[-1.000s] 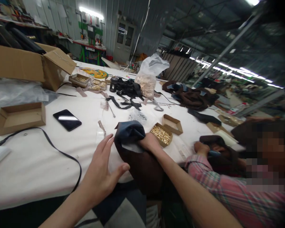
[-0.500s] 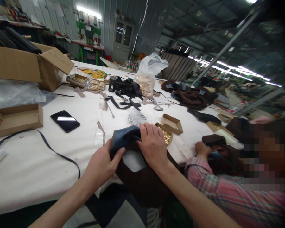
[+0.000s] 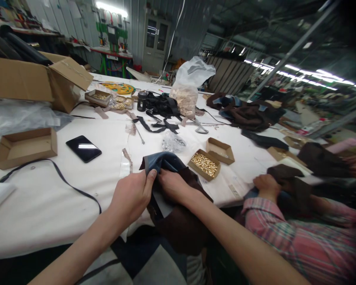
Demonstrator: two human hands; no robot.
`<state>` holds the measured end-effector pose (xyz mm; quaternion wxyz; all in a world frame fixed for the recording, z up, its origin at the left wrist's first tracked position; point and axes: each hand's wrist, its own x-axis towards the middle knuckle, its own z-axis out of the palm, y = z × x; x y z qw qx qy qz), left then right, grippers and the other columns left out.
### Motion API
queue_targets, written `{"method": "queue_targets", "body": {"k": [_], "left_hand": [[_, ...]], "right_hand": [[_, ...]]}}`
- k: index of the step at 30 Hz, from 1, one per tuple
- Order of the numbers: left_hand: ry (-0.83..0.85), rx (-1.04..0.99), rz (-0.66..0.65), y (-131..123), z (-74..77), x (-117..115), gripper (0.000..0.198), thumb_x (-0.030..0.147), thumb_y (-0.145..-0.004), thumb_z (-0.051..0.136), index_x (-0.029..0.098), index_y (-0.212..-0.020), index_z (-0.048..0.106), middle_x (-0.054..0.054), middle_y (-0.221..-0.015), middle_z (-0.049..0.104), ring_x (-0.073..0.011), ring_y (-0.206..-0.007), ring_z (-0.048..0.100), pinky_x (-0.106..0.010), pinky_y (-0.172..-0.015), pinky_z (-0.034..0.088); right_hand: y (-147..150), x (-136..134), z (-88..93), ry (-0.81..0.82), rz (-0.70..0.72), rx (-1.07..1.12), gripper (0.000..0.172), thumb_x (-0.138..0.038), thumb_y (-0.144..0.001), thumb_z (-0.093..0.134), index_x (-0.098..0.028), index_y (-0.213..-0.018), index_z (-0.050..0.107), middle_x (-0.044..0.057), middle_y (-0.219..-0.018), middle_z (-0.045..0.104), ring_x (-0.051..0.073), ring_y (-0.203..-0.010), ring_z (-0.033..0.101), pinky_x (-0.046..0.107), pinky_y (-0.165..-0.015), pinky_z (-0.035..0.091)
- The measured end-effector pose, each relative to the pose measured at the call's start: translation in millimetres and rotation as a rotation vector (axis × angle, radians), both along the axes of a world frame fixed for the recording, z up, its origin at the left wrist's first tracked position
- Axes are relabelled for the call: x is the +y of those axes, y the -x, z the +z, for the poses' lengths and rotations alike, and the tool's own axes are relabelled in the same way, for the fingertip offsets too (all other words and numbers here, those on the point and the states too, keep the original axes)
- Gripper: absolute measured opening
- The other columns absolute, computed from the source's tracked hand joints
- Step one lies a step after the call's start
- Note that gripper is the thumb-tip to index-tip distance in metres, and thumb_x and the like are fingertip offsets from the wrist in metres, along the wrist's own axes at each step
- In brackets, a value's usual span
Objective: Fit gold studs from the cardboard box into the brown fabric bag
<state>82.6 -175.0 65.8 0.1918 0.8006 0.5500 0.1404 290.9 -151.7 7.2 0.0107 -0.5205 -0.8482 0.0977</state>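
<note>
Pinching a dark brown cloth piece with a slate-blue lining (image 3: pixel 163 163) between both hands at the near edge of the white table (image 3: pixel 47 198).

The left hand (image 3: pixel 130 196) has thumb and fingertips pressed together on the blue folded edge. The right hand (image 3: pixel 173 186) is closed on the same fold just beside it, so the two hands almost touch and neither is nearer. The cloth's long axis runs from the blue fold on the table, away from the person, back over the edge, with the brown end hanging towards the lap. An open cardboard box of gold studs (image 3: pixel 204 164) sits near the right hand, beyond the cloth. Half a second ago the right hand lay flat over the cloth with fingers spread. It now sits lower and gathered at the fold, while the left hand has kept its pinch.
</note>
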Motion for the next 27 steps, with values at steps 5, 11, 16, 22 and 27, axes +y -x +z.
{"method": "queue_targets", "body": {"k": [5, 11, 16, 22, 27], "left_hand": [[-0.009, -0.008, 0.006, -2, 7.8, 7, 0.054, 0.051, -0.121, 0.027, 0.025, -0.091, 0.064, -0.010, -0.083, 0.075, -0.0358, -0.083, 0.076, -0.039, -0.068, 0.029], [-0.089, 0.059, 0.028, -3, 4.6, 13, 0.055, 0.051, -0.121, 0.027, 0.025, -0.092, 0.066, -0.011, -0.087, 0.078, -0.0346, -0.083, 0.076, -0.039, -0.067, 0.029], [-0.175, 0.104, 0.085, 1, -1.8, 12, 0.054, 0.048, -0.122, 0.027, 0.024, -0.091, 0.065, -0.012, -0.084, 0.078, -0.0337, -0.078, 0.075, -0.040, -0.065, 0.025], [-0.147, 0.035, 0.123, 20, -16.5, 10, 0.045, 0.046, -0.119, 0.039, 0.024, -0.091, 0.067, -0.007, -0.075, 0.074, -0.0304, -0.072, 0.074, -0.040, -0.065, 0.036], [-0.435, -0.175, 0.049, 14, -7.2, 12, 0.080, 0.021, -0.103, 0.058, 0.021, -0.175, 0.025, -0.019, -0.170, 0.054, -0.0367, -0.148, 0.061, -0.052, -0.112, 0.056]], "right_hand": [[-1, 7, -9.0, 0.007, 0.010, 0.074, 0.032, -0.015, -0.115, 0.045, -0.014, -0.138, 0.067, 0.019, -0.141, 0.072, 0.028, -0.120, 0.074, 0.036, -0.096, 0.062], [-10, 11, -10.9, 0.020, -0.010, 0.179, 0.024, -0.010, -0.105, 0.060, -0.015, -0.125, 0.071, 0.013, -0.129, 0.077, 0.023, -0.106, 0.077, 0.031, -0.092, 0.061], [-24, 6, -21.1, -0.021, -0.032, 0.215, 0.018, -0.004, -0.093, 0.074, -0.016, -0.106, 0.075, 0.007, -0.107, 0.081, 0.022, -0.098, 0.077, 0.027, -0.084, 0.055], [-35, -2, -40.3, -0.084, -0.058, 0.172, 0.009, -0.012, -0.093, 0.076, -0.017, -0.099, 0.082, 0.009, -0.095, 0.080, 0.025, -0.087, 0.074, 0.031, -0.074, 0.049], [-34, -4, -38.3, -0.108, -0.029, 0.172, 0.014, -0.007, -0.093, 0.071, -0.017, -0.096, 0.080, 0.008, -0.089, 0.079, 0.024, -0.080, 0.072, 0.030, -0.072, 0.048]]}}
